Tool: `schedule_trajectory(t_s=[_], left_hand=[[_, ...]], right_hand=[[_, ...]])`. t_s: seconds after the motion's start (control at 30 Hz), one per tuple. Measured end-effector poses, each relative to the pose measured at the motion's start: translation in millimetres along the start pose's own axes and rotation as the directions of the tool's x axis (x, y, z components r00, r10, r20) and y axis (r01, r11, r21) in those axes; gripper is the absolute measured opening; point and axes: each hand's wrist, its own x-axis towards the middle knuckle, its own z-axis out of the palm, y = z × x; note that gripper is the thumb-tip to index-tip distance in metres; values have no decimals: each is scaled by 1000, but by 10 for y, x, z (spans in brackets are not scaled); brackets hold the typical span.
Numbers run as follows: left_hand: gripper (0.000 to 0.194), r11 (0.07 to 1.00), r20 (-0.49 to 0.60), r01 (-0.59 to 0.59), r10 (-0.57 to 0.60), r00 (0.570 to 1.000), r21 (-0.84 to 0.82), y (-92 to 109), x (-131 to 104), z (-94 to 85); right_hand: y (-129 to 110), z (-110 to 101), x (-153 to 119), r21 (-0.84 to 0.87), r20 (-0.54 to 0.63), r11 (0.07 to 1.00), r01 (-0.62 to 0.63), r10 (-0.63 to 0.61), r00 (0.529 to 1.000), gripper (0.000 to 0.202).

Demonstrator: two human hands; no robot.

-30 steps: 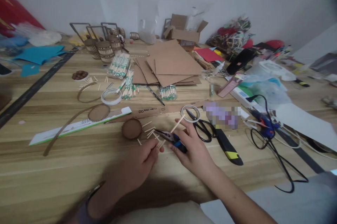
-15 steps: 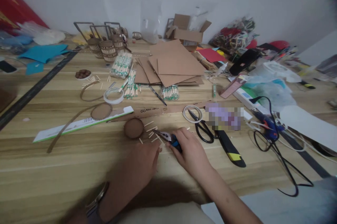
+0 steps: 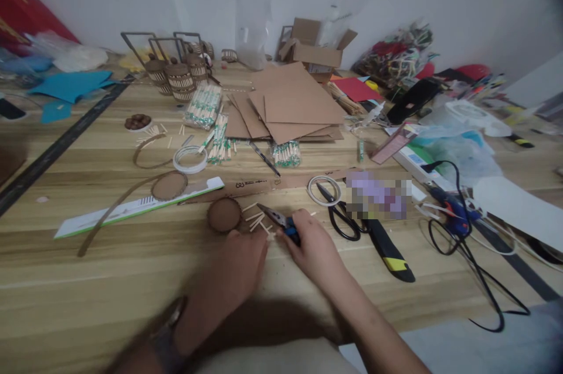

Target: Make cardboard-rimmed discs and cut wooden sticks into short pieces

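My right hand (image 3: pixel 314 248) is closed around the blue-handled pliers (image 3: pixel 277 219), whose pointed jaws angle up and to the left over the table. Beside it, my left hand (image 3: pixel 241 259), with a watch on the wrist, is closed, its fingertips pinching what looks like a short pale piece of wooden stick (image 3: pixel 271 237). Its fingers are partly hidden from above. Several short cut wooden sticks (image 3: pixel 256 223) lie just beyond both hands. A round brown cardboard piece with a raised rim (image 3: pixel 224 215) rests left of those sticks.
Black scissors (image 3: pixel 345 223), a tape roll (image 3: pixel 324 190) and a black-and-yellow knife handle (image 3: pixel 393 257) lie to the right. Farther right is a blue glue gun (image 3: pixel 455 216) with a looped cord. Cardboard sheets (image 3: pixel 299 98) and packs of sticks (image 3: pixel 203 105) are behind.
The pliers have turned so their jaws point farther up, away from my left fingertips. Both hands have shifted only slightly.
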Motion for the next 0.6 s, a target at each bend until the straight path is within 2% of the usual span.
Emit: schedule_trajectory(t_s=[0.03, 0.1, 0.2, 0.27, 0.33, 0.4, 0.6], left_hand=[[27, 988, 24, -32, 35, 999, -149, -58, -15, -39], [29, 895, 95, -48, 100, 990, -444, -163, -37, -98], [31, 734, 149, 51, 69, 986, -677, -220, -10, -85], [30, 666, 178, 107, 39, 983, -738, -185, 39, -25], [28, 636, 205, 131, 43, 978, -760, -127, 84, 35], [28, 640, 198, 127, 39, 979, -758, -80, 108, 67], [24, 660, 216, 127, 56, 975, -740, -44, 94, 30]], right_hand=[[46, -72, 7, 145, 64, 989, 13, -23, 998, 10], [124, -213, 9, 385, 175, 923, 12, -85, 981, 15], [138, -345, -5, 501, 225, 866, -12, -117, 967, 15], [80, -365, -15, 487, 242, 874, -8, -126, 962, 13], [6, -354, -22, 474, 280, 880, -3, -147, 949, 11], [-50, -336, -29, 470, 308, 883, -10, -153, 939, 7], [-56, -331, -47, 478, 282, 878, -25, -127, 951, 31]])
